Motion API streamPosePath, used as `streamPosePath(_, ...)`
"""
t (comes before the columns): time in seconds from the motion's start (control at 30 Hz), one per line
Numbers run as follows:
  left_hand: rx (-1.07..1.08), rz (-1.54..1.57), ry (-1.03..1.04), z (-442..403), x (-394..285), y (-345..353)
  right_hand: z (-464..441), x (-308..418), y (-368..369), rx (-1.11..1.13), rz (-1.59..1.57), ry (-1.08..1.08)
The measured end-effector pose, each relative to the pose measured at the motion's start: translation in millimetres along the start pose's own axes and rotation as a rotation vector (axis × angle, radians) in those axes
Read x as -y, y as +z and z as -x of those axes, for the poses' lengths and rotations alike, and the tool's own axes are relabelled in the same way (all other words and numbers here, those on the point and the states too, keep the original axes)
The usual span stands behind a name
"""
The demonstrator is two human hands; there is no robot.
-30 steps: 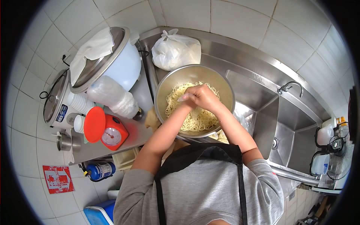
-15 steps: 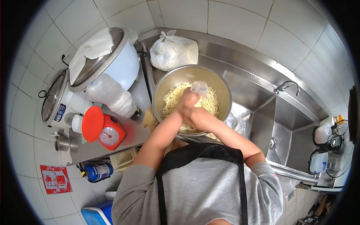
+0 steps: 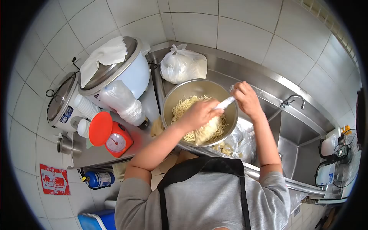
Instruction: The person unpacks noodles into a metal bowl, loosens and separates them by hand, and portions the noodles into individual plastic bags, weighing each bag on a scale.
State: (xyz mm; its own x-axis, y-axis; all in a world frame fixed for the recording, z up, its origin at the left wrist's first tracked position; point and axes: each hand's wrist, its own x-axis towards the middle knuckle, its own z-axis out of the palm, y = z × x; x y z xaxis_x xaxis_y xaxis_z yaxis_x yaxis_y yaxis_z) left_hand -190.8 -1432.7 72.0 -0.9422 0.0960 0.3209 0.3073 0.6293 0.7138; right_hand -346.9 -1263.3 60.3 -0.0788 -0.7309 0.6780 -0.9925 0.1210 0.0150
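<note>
A clear plastic bag of noodles (image 3: pixel 207 131) hangs tilted over the large metal bowl (image 3: pixel 167 100). My left hand (image 3: pixel 200 114) is closed round the bag's neck, just above its filled part. Off to the right and a little higher, my right hand (image 3: pixel 247 99) grips the loose top end of the bag. Between both hands the plastic is stretched and twisted into a narrow strand. Loose yellow noodles (image 3: pixel 184 109) lie in the bowl under the bag. My left hand and forearm hide some of them.
Behind the bowl stands a tied white bag (image 3: pixel 183 65). A red kitchen scale (image 3: pixel 122 140), a plastic-wrapped bottle (image 3: pixel 122 103) and a large lidded cooker (image 3: pixel 130 78) are on the left. At right are steel sinks (image 3: pixel 297 132); a filled plastic bag (image 3: pixel 241 143) lies beside the bowl.
My hands were together over the bowl; now the right has moved out to the right, drawing the bag's neck taut. The bag's filled part now shows below my left hand.
</note>
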Motion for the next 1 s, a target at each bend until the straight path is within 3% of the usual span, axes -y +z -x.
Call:
streamPosePath(0.03, -0.105, 0.187, 0.050, -0.1, -6.8, 9.1, -4.0, 0.1, 9.7, -0.092, -0.206, 0.026)
streamPosePath(0.1, -0.539, 0.077, 0.270, -14.4, -19.8, 21.4, -5.6, 13.1, 59.6, -0.269, -0.630, 0.105)
streamPosePath(0.13, -0.567, 0.165, 0.140, -20.9, -16.6, 25.1, -2.5, 31.2, 90.6, -0.349, -0.510, 0.219)
streamPosePath(0.2, -0.731, 0.007, 0.015, -28.1, 9.2, 29.5, 7.9, 80.6, 156.1, -0.505, -0.255, 0.425)
streamPosePath(0.27, -0.873, -0.009, -0.102, -26.7, 35.6, 34.3, 6.1, 93.9, 144.5, -0.351, -0.829, 0.814)
streamPosePath(0.3, -0.836, 0.059, -0.169, -20.6, 51.8, 34.3, 2.1, 97.7, 119.5, -0.053, -1.533, 1.059)
streamPosePath(0.37, -0.854, -0.027, -0.098, -12.9, 60.7, 39.6, -4.4, 94.3, 110.3, -0.093, -1.249, 0.973)
streamPosePath(0.43, -0.803, -0.067, -0.040, -3.3, 61.1, 38.3, -1.6, 79.4, 89.3, 0.180, -0.357, 0.614)
streamPosePath(0.53, -0.637, 0.133, 0.016, 9.5, 53.1, 20.8, -6.5, 69.7, 56.0, -0.039, -0.454, 0.311)
streamPosePath(0.67, -0.392, 0.252, 0.108, 15.1, 15.5, 9.0, -0.5, 57.3, 23.6, 0.134, -1.412, 0.697)
streamPosePath(0.77, -0.297, 0.123, 0.159, 13.2, -11.4, -0.3, -4.7, 65.2, 4.8, 0.115, -1.369, 0.607)
streamPosePath(0.8, -0.311, 0.023, 0.196, 12.0, -19.5, -2.4, -5.3, 59.8, -2.6, 0.164, -1.308, 0.444)
streamPosePath(0.9, -0.262, -0.098, 0.316, 6.4, -51.9, -12.9, -10.1, 56.2, -20.2, -0.076, -1.492, 0.204)
streamPosePath(1.0, -0.223, -0.017, 0.384, -4.8, -60.5, -12.0, -12.1, 56.9, -35.9, -0.210, -1.359, 0.205)
